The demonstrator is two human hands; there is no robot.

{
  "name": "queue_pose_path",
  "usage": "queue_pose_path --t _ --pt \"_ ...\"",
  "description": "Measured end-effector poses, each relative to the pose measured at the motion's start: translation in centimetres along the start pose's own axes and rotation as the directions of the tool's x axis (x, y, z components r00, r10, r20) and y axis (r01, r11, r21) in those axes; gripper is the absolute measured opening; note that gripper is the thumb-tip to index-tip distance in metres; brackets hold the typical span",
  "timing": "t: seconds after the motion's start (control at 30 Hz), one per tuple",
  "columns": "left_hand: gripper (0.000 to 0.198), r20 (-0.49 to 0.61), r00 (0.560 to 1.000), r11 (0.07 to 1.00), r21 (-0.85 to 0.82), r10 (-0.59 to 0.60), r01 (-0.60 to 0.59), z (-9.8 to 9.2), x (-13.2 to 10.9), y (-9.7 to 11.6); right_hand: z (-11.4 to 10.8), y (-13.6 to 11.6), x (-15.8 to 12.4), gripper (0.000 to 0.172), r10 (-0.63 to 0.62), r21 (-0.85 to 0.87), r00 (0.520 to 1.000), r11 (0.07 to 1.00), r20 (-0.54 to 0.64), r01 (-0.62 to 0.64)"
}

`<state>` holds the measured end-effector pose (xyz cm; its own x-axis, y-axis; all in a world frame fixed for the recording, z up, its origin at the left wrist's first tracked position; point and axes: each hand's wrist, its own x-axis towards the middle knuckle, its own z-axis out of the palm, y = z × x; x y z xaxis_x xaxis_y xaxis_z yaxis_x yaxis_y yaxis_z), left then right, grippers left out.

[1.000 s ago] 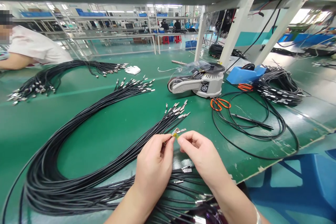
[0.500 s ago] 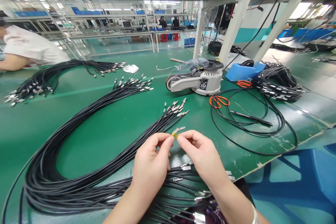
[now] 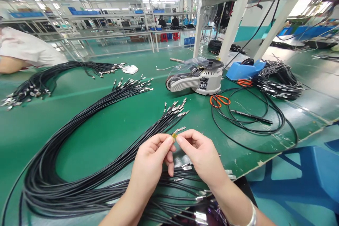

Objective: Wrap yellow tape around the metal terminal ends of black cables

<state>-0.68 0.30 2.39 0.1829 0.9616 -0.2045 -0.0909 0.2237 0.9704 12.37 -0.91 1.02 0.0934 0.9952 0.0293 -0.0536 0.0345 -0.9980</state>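
Observation:
Between the fingertips of both hands is a small piece of yellow tape [image 3: 174, 136], at the end of a cable with a shiny metal terminal [image 3: 181, 128] sticking out beyond it. My left hand [image 3: 149, 159] pinches the cable end between thumb and forefinger, its lower fingers loosely curled. My right hand [image 3: 203, 157] is closed on the tape with thumb and forefinger, right against the left fingertips. The held cable itself is mostly hidden by the hands. A large bundle of black cables [image 3: 39, 180] curves in a U around and beneath my hands, metal terminals at its ends.
Beyond my hands stands a grey tape dispenser [image 3: 196, 81]. Orange-handled scissors [image 3: 219, 100], a black pen [image 3: 251, 117] and loose cable loops lie to the right, near a blue holder [image 3: 242, 70] and coiled cables [image 3: 280, 84]. A co-worker's sleeve [image 3: 29, 47] is at far left.
Both hands stay together at the cable end, with small finger movements. The left hand's lower fingers have spread a little, and less of the yellow tape shows. The view has shifted slightly.

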Motion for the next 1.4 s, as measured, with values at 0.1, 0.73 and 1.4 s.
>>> queue_pose_path --t 0.1,0.73,1.4 --pt "0.024 0.052 0.998 0.995 -0.098 -0.031 0.036 -0.1 0.0 0.2 0.0 0.0 0.1 0.017 -0.01 0.005 1.0 1.0 0.008 0.01" --pt "0.016 0.341 0.929 0.911 -0.321 -0.145 0.26 -1.0 0.4 0.7 -0.9 0.0 -0.1 0.013 -0.14 -0.029 0.987 0.989 0.077 0.143" --pt "0.026 0.423 0.877 0.974 0.079 -0.228 0.215 -1.1 -0.5 0.8 -5.3 -1.5 0.9 0.014 -0.31 -0.083 0.842 0.92 0.442 0.382"
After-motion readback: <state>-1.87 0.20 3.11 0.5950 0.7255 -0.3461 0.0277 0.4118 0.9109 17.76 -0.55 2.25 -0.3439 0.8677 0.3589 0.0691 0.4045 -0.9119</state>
